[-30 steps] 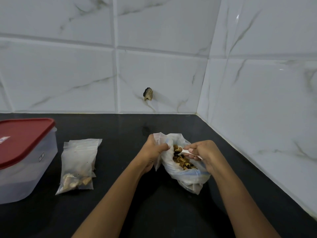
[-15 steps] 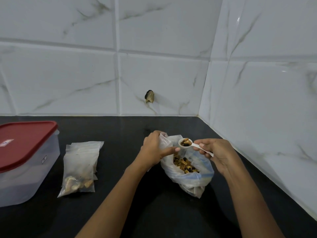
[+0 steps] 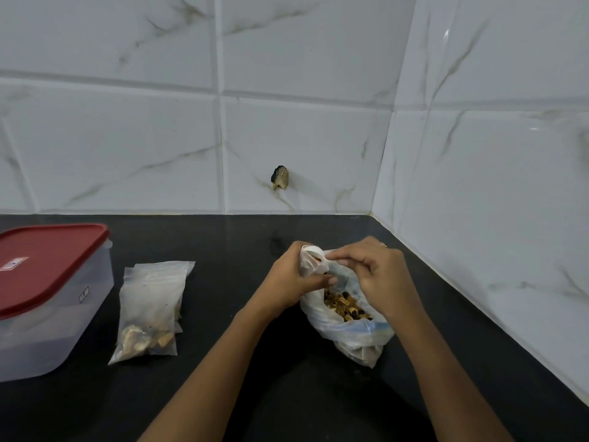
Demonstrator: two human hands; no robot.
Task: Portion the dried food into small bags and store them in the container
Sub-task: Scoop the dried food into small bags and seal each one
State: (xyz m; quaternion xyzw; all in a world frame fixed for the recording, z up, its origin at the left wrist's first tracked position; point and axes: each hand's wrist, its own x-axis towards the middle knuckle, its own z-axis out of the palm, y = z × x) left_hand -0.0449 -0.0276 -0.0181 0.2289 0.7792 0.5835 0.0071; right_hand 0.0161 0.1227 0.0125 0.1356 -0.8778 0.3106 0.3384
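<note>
My left hand pinches the mouth of a small clear bag just above the large plastic bag of dried food. My right hand grips a small white spoon, tipped into the small bag's mouth, with a few brown pieces showing there. The spoon's handle is hidden under my fingers. Filled small bags lie flat on the black counter to the left. Further left stands the clear container, with its red lid on.
The black counter meets white marble-look tiled walls at the back and right, forming a corner. A small dark chipped spot marks the back wall.
My right hand lifted a spoonful of dried food out of the large bag. It then moved left and tipped the spoon into the small bag held by my left hand.
</note>
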